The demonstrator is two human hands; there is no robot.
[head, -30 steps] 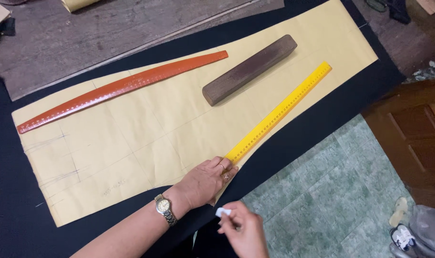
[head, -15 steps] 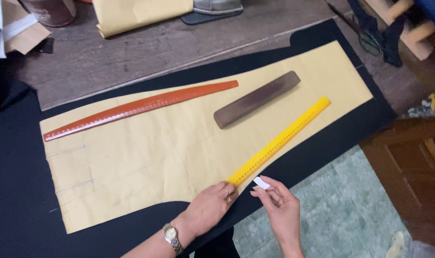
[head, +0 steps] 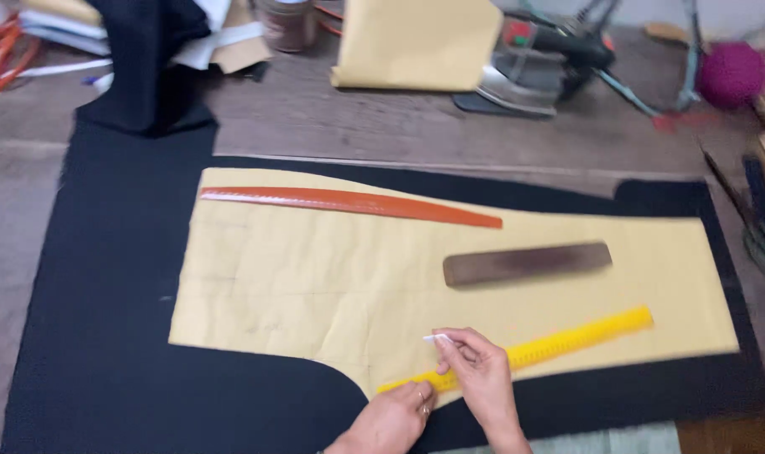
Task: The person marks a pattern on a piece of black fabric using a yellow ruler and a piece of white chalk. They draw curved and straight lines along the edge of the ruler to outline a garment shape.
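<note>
Lower centre of the frame: the left hand (head: 392, 420) presses fingers-down on the near end of a yellow ruler (head: 550, 346), which lies slanted across the lower edge of a tan paper pattern (head: 315, 286). The right hand (head: 476, 370) rests over the ruler, thumb and forefinger pinched on a small white piece, probably tailor's chalk (head: 438, 338), its tip on the paper. Above, a dark flat bar (head: 527, 262) and a curved orange ruler (head: 349, 203) lie on the pattern, spread on black fabric (head: 105, 336). Upper right: a blurred iron (head: 533, 63).
</note>
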